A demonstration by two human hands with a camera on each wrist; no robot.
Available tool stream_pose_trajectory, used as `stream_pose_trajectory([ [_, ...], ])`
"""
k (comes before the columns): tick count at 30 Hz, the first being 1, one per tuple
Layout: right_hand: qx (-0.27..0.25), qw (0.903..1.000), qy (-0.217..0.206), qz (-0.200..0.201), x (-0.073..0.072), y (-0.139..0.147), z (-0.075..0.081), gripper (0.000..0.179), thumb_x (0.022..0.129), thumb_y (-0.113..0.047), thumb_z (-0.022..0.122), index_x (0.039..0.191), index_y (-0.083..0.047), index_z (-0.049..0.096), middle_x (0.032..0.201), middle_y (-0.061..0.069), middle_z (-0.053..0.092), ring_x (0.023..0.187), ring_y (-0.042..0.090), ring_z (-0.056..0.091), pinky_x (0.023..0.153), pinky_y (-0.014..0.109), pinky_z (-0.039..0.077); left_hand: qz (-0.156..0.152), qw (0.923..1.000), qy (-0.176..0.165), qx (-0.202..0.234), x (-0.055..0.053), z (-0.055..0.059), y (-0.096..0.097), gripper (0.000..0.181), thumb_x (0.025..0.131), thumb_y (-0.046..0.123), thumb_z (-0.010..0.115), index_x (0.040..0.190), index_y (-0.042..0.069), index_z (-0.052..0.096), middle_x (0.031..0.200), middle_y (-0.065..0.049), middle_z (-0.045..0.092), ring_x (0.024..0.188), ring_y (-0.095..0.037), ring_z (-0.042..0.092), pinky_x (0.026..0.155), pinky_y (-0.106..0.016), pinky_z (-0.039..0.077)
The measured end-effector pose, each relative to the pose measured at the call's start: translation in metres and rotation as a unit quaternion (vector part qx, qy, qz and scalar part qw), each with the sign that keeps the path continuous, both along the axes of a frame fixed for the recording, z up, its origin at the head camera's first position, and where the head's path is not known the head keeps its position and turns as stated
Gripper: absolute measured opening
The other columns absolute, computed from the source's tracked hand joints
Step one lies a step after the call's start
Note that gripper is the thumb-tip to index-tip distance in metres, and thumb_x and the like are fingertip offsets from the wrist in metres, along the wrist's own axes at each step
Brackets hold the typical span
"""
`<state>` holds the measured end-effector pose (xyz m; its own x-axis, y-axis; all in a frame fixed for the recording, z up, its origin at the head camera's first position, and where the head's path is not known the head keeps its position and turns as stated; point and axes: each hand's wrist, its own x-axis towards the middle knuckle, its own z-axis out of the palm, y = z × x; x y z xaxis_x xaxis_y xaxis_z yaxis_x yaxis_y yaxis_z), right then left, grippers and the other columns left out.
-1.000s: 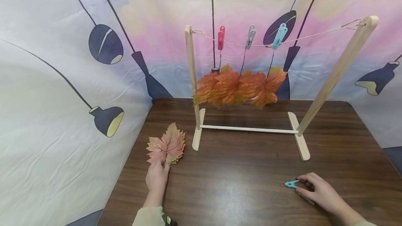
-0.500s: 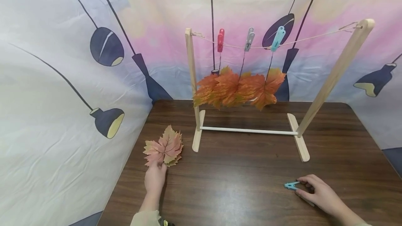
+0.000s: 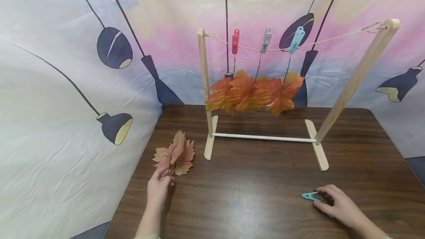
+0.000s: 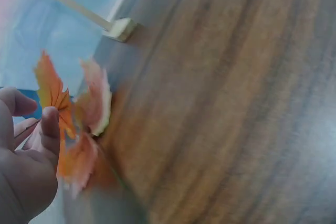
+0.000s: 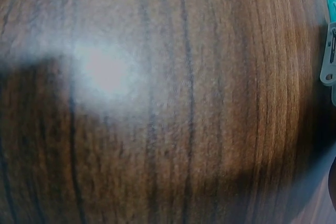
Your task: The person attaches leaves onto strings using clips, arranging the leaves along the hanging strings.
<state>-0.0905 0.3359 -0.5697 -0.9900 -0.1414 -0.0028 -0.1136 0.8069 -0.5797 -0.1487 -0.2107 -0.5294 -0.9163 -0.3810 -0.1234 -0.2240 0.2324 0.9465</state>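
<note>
My left hand (image 3: 157, 191) pinches the thin stem of an artificial maple leaf (image 3: 178, 146) at the table's left side. Pinkish leaves (image 3: 185, 161) lie beneath and beside that leaf; in the left wrist view the held leaf (image 4: 52, 95) looks orange and stands apart from the others. On the right, the thumb and index finger of my right hand (image 3: 342, 206) pinch the two legs of a light blue clothespin (image 3: 309, 196), low over the table. A grey clothespin (image 5: 329, 56) shows beside the blue one in the right wrist view, mostly hidden under the hand from above.
A wooden rack (image 3: 356, 80) stands at the back of the brown table (image 3: 252, 180), with a string (image 3: 335, 39) between its posts. Red (image 3: 235, 42), grey (image 3: 266, 40) and blue (image 3: 296, 40) clothespins hold orange leaves (image 3: 244, 91) on it. A printed cloth (image 3: 59, 150) hangs behind.
My left hand has shifted slightly left and turned, and the top leaf has lifted and tilted away from those below. My right hand stays nearly still at the blue clothespin.
</note>
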Motion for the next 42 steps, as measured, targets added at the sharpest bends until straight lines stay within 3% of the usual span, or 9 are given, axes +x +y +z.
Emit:
stream_pose_trajectory([
  [8,-0.004,0.9999,0.009,0.006,0.001,0.000,-0.003,0.042,0.077,-0.035,0.077,0.107,-0.009,0.064,0.102,0.000,0.056,0.086,0.004,0.049,0.066,0.022,0.047,-0.025,0.9929,-0.019,-0.115,-0.002,0.023,0.002,0.038,0.084,0.001,0.052,0.121,-0.006,0.056,0.108,-0.023,0.064,0.070,-0.012,0.061,0.057,-0.022,0.044],
  [14,0.001,1.0000,0.009,0.001,0.000,0.000,-0.002,0.042,0.077,-0.037,0.076,0.107,-0.010,0.064,0.103,0.000,0.056,0.087,0.008,0.051,0.066,0.023,0.047,-0.059,0.9918,-0.018,-0.112,-0.001,0.034,0.003,0.040,0.082,-0.004,0.051,0.122,-0.006,0.056,0.093,-0.021,0.067,0.071,-0.018,0.064,0.063,-0.022,0.045],
  [17,0.006,1.0000,0.003,-0.003,0.000,0.001,-0.002,0.043,0.077,-0.038,0.076,0.107,-0.010,0.064,0.103,0.000,0.056,0.087,0.010,0.051,0.067,0.024,0.047,-0.048,0.9922,-0.011,-0.115,0.001,0.039,0.003,0.039,0.083,-0.004,0.051,0.121,-0.002,0.057,0.091,-0.019,0.068,0.070,-0.016,0.064,0.065,-0.021,0.045],
  [22,0.008,0.9999,-0.004,-0.006,0.001,0.000,-0.002,0.044,0.077,-0.039,0.075,0.108,-0.009,0.064,0.104,0.001,0.056,0.088,0.010,0.051,0.067,0.024,0.046,0.006,0.9909,0.032,-0.130,0.003,0.040,0.002,0.027,0.087,0.000,0.053,0.112,0.001,0.062,0.097,-0.018,0.068,0.070,-0.005,0.063,0.061,-0.016,0.046],
  [26,0.005,0.9999,0.008,-0.005,0.001,0.000,-0.003,0.043,0.077,-0.038,0.076,0.107,-0.010,0.064,0.103,-0.001,0.055,0.087,0.008,0.050,0.067,0.024,0.046,0.033,0.9907,0.091,-0.095,0.000,0.039,0.003,0.022,0.089,-0.001,0.054,0.111,-0.001,0.060,0.101,-0.019,0.066,0.074,-0.002,0.063,0.064,-0.017,0.050],
  [31,0.000,0.9997,0.023,-0.002,0.001,0.000,-0.004,0.041,0.077,-0.035,0.077,0.106,-0.010,0.064,0.101,-0.003,0.055,0.086,0.006,0.049,0.066,0.024,0.045,0.016,0.9851,0.167,-0.038,-0.007,0.027,0.005,0.028,0.086,-0.011,0.056,0.113,-0.010,0.056,0.101,-0.025,0.063,0.080,0.002,0.062,0.072,-0.014,0.049],
  [34,-0.001,0.9998,0.021,0.000,-0.001,-0.001,-0.003,0.041,0.077,-0.036,0.076,0.107,-0.010,0.064,0.101,-0.003,0.055,0.087,0.007,0.049,0.067,0.024,0.046,0.024,0.9827,0.183,-0.018,-0.010,0.022,0.009,0.026,0.084,-0.013,0.057,0.110,-0.011,0.057,0.097,-0.021,0.065,0.080,0.002,0.062,0.073,-0.015,0.049],
  [37,0.000,0.9997,0.023,0.002,-0.002,-0.001,-0.003,0.041,0.077,-0.036,0.076,0.107,-0.010,0.064,0.101,-0.003,0.054,0.087,0.007,0.049,0.067,0.024,0.046,0.043,0.9794,0.196,0.025,-0.015,0.026,0.015,0.023,0.085,-0.012,0.057,0.108,-0.012,0.059,0.092,-0.009,0.068,0.079,-0.003,0.064,0.072,-0.019,0.051],
  [42,0.002,0.9991,0.042,-0.005,-0.001,0.000,-0.003,0.040,0.075,-0.032,0.078,0.106,-0.010,0.065,0.099,-0.005,0.054,0.085,0.004,0.049,0.066,0.024,0.046,0.037,0.9743,0.208,0.079,-0.028,0.043,0.026,0.021,0.087,-0.004,0.061,0.106,-0.013,0.062,0.086,0.007,0.069,0.077,-0.005,0.066,0.072,-0.023,0.052],
])
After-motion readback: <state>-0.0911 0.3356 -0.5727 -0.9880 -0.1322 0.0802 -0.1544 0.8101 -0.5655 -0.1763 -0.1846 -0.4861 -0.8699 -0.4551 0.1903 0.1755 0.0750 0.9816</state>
